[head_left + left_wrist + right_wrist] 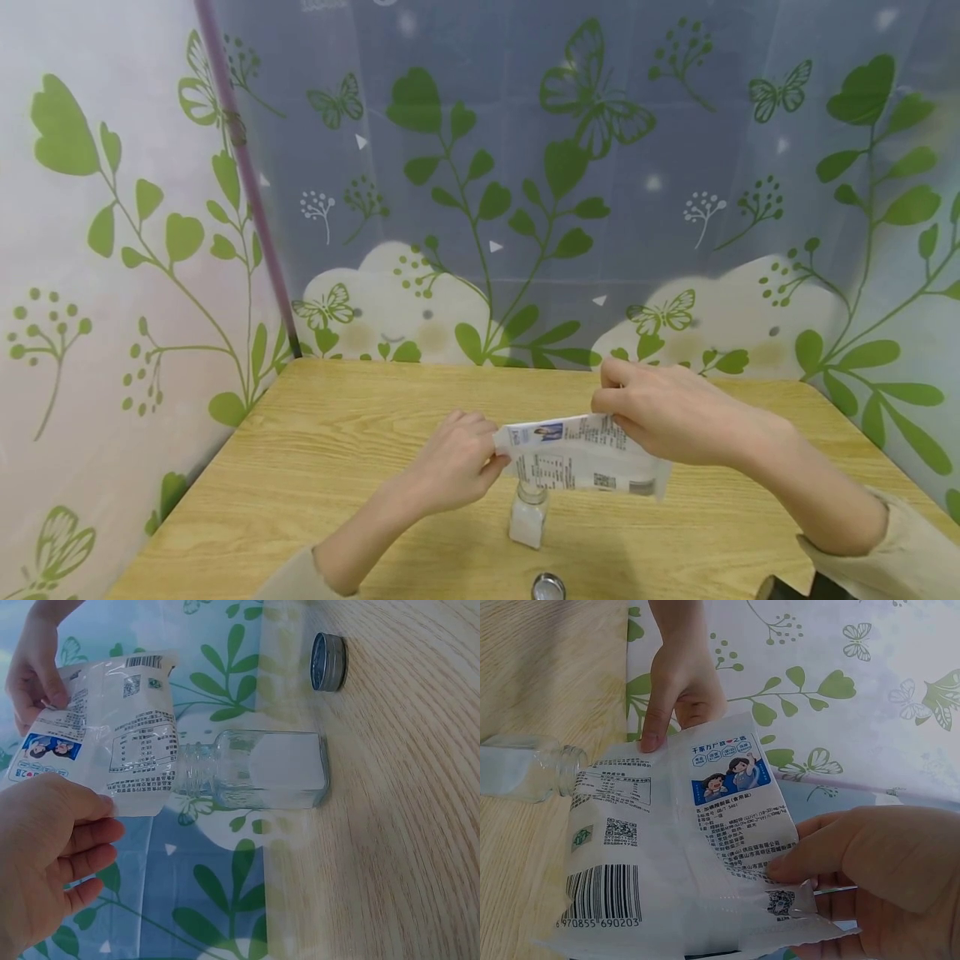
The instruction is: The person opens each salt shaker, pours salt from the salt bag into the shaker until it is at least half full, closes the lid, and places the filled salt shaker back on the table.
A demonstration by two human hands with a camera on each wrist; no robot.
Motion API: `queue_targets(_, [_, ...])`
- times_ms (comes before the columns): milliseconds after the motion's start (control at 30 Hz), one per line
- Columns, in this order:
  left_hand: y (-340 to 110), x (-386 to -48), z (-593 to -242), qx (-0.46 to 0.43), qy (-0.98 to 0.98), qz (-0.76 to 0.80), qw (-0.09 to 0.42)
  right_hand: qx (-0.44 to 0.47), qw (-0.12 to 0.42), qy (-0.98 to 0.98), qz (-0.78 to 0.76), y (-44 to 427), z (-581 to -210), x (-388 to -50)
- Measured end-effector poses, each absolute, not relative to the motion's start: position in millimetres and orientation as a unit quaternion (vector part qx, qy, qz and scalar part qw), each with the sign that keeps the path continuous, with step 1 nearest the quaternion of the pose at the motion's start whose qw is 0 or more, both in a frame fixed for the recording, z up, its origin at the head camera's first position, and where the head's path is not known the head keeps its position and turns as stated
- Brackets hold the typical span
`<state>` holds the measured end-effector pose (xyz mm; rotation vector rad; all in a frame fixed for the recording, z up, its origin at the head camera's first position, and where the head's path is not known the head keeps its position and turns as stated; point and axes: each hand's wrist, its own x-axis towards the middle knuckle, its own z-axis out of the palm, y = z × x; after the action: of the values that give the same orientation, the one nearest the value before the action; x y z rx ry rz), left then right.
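A white plastic salt bag point(577, 458) with printed text, a barcode and a small blue picture is held tilted between both hands. My left hand point(457, 462) pinches its left end between thumb and fingers. Higher up, my right hand point(675, 408) grips the upper right edge. Just below the bag stands an uncapped square glass jar point(528, 518), upright on the table, with white contents in its lower part. The bag overlaps the jar's threaded mouth point(196, 769) in the left wrist view; whether they touch I cannot tell.
A round silver metal lid point(548, 587) lies on the wooden table point(360, 417), nearer to me than the jar. Part of a dark object point(780, 588) shows at the lower right edge. Printed curtains point(480, 167) hang behind the table and along its sides.
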<state>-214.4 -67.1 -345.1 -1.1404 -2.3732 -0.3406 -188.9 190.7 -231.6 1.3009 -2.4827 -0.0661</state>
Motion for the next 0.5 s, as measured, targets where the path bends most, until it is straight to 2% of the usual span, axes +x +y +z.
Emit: queue_targets(500, [-66.7,-214.8,-345.2,-0.420,-0.865,-0.126,0.245,0.458,0.167,-0.873,-0.025,191.0,-231.4,-189.8])
